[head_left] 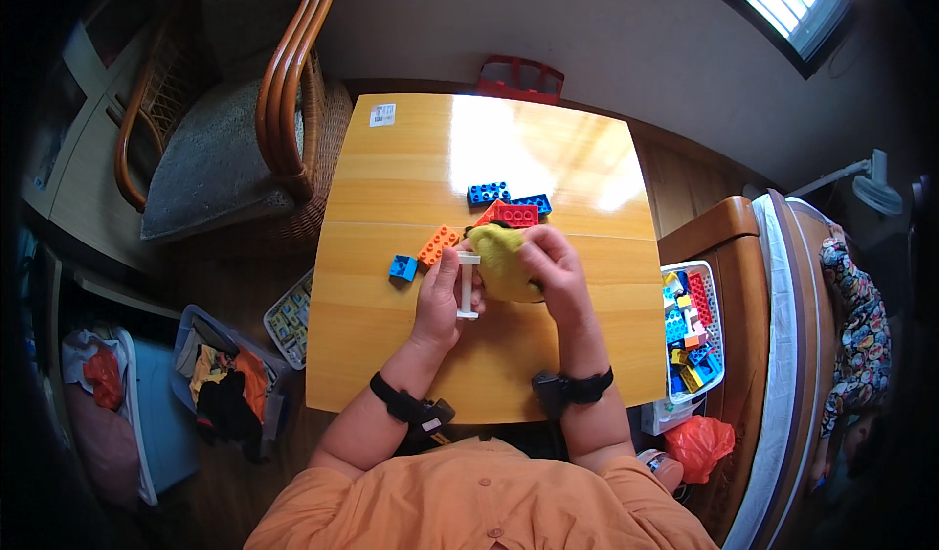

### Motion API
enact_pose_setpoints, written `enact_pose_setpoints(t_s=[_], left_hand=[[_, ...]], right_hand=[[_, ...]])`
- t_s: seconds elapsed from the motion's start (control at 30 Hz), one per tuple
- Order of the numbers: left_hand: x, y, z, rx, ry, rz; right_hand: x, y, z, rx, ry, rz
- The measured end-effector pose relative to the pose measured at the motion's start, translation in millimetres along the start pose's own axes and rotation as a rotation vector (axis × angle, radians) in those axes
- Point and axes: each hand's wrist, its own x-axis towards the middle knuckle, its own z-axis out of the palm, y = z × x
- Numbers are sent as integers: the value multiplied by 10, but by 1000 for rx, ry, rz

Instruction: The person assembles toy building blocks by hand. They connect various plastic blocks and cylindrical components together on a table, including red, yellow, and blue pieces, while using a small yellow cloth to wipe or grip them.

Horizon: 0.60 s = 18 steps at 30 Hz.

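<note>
My left hand (440, 304) is closed on a white toy building piece (467, 292), a narrow upright bar with wider ends. Between my hands hangs a soft yellow cloth (501, 257), pinched at its right side by the fingers of my right hand (558, 268). It lies close against the white piece; whether the two touch is unclear. Just beyond it on the table are a red block (516, 216) and two blue blocks, a nearer-left one (488, 194) and a darker one (532, 203). Left of my hands lie an orange block (438, 245) and a small blue block (402, 267).
The wooden table (372, 193) has a white sticker at its far left corner. At its right stands a white basket (722, 369) of mixed blocks. A cushioned rattan chair (220, 198) stands at left, bins of cloth below it. On the bed at right lies a person (856, 325).
</note>
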Motion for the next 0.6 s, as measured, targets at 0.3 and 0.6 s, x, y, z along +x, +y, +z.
enact_pose_setpoints(t_s=[0.3,0.6], left_hand=[[-35,24,49,89,-9,124],[81,-45,-108,9,71,14]], right_hand=[[30,263,199,-223,-123,-84],[70,178,29,-79,-22,-46]])
